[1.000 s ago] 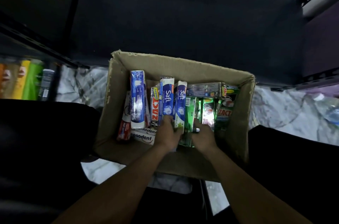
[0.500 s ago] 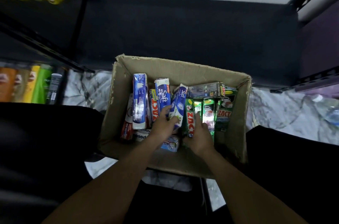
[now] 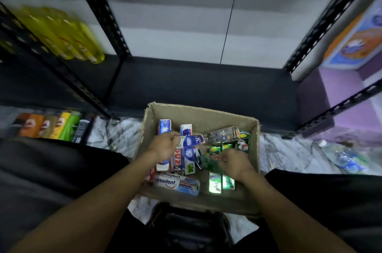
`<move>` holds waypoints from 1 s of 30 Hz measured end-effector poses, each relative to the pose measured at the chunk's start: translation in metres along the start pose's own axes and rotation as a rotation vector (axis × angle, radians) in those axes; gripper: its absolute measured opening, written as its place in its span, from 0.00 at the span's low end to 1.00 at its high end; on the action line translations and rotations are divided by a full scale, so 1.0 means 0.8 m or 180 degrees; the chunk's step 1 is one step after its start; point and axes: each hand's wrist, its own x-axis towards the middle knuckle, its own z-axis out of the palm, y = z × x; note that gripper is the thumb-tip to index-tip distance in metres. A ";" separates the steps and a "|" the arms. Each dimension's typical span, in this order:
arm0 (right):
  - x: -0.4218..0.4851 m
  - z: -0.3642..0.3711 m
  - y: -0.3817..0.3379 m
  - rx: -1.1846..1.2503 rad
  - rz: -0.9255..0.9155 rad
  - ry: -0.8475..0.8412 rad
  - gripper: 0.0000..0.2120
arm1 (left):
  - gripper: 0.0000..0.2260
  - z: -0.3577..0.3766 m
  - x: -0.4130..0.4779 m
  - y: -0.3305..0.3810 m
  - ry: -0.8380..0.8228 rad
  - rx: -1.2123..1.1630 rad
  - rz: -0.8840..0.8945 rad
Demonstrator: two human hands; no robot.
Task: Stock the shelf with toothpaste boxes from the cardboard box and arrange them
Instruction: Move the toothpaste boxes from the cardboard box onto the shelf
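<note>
While both forearms reach into the cardboard box (image 3: 203, 111), I read the left grip (image 3: 165, 145) as closed around a blue-and-white toothpaste box (image 3: 193, 140), held crosswise above the others. The right grip (image 3: 235, 161) pinches a blurred green toothpaste box (image 3: 208, 162). The cardboard box stands on the marble floor (image 3: 115, 134), just before the dark shelf (image 3: 196, 85).

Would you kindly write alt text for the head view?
The left hand grips a blue-and-white Saft toothpaste box and the right hand a blurred green box, both reaching into an open brown cardboard box. A dark metal shelf stands behind it.
</note>
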 end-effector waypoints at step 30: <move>-0.250 -0.494 -0.242 0.2080 -0.2454 0.2689 0.12 | 0.15 -0.426 -0.316 0.191 0.2985 0.0602 0.2578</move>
